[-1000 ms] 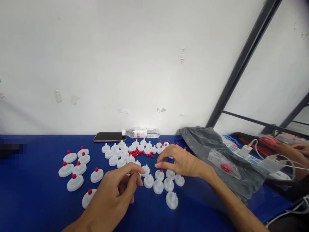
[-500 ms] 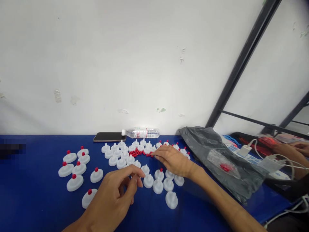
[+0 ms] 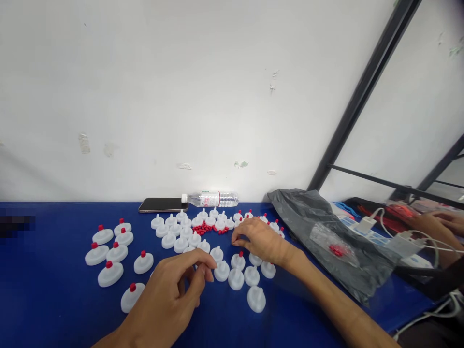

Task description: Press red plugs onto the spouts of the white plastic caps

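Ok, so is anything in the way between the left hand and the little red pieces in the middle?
Yes, several white pieces with bare stems stand between the left hand and the little red pieces. Nothing visible stands between the right hand and the nearest red one.

"What did the left hand (image 3: 174, 287) hide?"

"Parts of the white discs (image 3: 130, 298) around it, and anything between its fingertips."

"And the right hand (image 3: 261, 239)?"

"It covered some discs too; whether it pinched anything, I couldn't tell."

"The edges?"

"Both forearms (image 3: 333, 299) ran off the bottom. A dark thing (image 3: 14, 226) at left was pixelated and cut off."

"The bottle (image 3: 210, 198)?"

"Its small print was unreadable."
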Tool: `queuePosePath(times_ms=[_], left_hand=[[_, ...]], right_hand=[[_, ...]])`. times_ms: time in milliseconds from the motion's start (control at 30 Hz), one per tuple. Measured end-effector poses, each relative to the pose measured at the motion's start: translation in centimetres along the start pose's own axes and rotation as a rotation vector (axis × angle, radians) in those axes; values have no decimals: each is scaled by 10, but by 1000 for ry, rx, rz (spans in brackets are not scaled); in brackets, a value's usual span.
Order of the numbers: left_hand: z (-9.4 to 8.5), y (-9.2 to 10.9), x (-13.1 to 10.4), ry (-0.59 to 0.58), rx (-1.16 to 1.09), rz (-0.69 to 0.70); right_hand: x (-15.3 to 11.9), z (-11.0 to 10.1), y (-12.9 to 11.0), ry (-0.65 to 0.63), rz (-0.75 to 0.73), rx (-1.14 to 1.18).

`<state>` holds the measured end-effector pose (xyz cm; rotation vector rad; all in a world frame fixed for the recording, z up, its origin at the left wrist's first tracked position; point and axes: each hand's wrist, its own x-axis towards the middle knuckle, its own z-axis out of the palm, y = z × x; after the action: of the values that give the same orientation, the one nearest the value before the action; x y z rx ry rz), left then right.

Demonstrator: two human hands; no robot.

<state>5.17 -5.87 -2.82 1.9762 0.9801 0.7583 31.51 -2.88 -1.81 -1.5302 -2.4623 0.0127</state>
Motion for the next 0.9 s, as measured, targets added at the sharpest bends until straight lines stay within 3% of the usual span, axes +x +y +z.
queuePosePath(times_ms=[133, 300, 500, 667, 900], left_hand=[[1, -3, 2, -17, -6, -1], [1, -6, 2, -20, -10, 6], [2, -7, 0, -32, -23, 8], [1, -4, 0, -24, -20, 6], [2, -5, 0, -31, -28, 7]], right_hand=[[0, -8, -4, 30, 6, -4], [-10, -39, -6, 137, 35, 315], [-28, -79, -8, -89, 13, 487], [-30, -74, -11, -309, 53, 522], [-30, -61, -9, -395, 87, 624]])
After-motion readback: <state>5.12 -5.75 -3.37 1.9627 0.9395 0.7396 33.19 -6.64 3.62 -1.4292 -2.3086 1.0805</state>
